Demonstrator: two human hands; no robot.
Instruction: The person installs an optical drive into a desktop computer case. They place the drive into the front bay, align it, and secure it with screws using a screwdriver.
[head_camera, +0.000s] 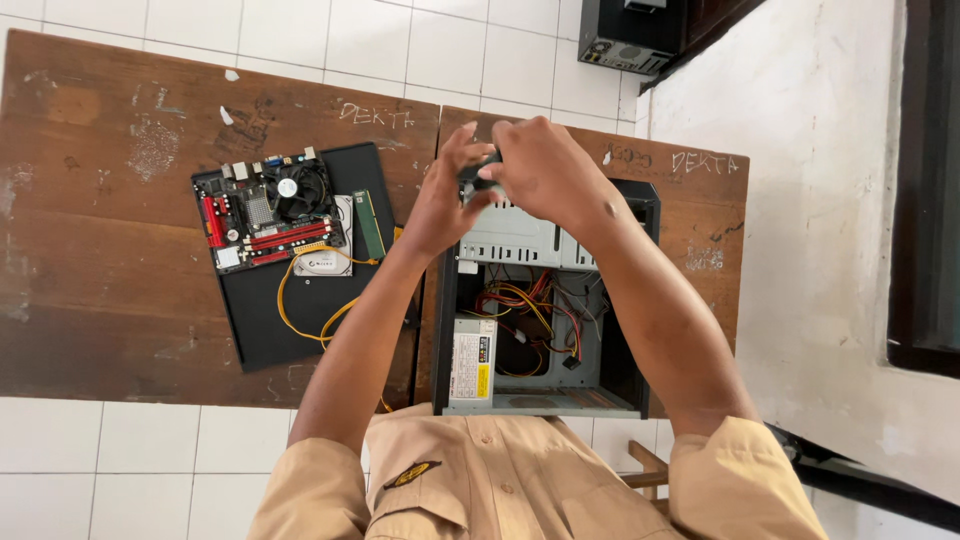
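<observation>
Both hands, left hand (440, 205) and right hand (545, 165), are closed around a small dark part (478, 176), held up over the open black computer case (540, 300) on the brown wooden surface (100, 300). If that grip slips, I reckon it falls into the tangle of yellow and red wires (525, 310) and could snag one.

The small dark object (480, 172) between the left hand (445, 205) and right hand (545, 165) is mostly covered by the fingers, so its kind cannot be told. The arms hide part of the open computer case (540, 330). The second case (632, 35) is cut by the top edge.
</observation>
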